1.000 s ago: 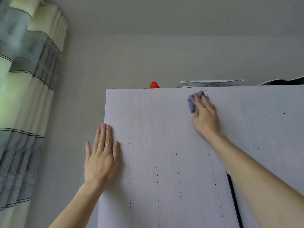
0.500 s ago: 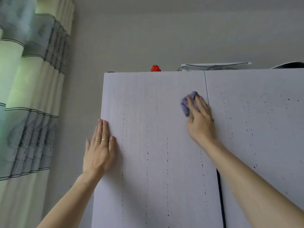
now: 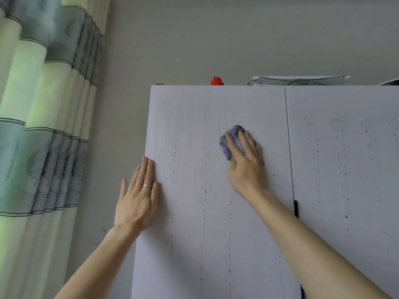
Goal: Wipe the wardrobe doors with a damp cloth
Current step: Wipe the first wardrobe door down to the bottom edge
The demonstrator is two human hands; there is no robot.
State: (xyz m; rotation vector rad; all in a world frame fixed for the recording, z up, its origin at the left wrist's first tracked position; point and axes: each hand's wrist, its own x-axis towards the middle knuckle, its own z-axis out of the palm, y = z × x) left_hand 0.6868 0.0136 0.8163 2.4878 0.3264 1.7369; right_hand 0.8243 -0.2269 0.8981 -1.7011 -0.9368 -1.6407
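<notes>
Over on the far left hangs the curtain [image 3: 43,126], cream with grey-green bands, and a strip of plain wall [image 3: 121,104] runs beside it. Next comes the left hand [image 3: 138,197], ring [image 3: 147,186] on one finger, laid flat at the left edge of the left wardrobe door [image 3: 194,234]. Nothing in that grip: the fingers are straight and close together, palm against the panel. The pale door carries thin vertical trails of dark specks. Up on top of the wardrobe, a small red object [image 3: 217,81] peeks over the edge. Moving right, there's the cloth [image 3: 230,139], a bunched purple wad on the upper part of the left door, left of the seam between the doors. The right hand [image 3: 246,162] is on it, fingers bent over the wad and pressing it to the panel, fabric bulging out above and to the left of the fingertips; the thumb is hidden. The right forearm crosses a black handle [image 3: 295,209] at the seam. Further right, the right wardrobe door [image 3: 345,169] is dotted with scattered dark specks, and above it a flat white item [image 3: 302,79] with thin wires lies on the wardrobe top.
</notes>
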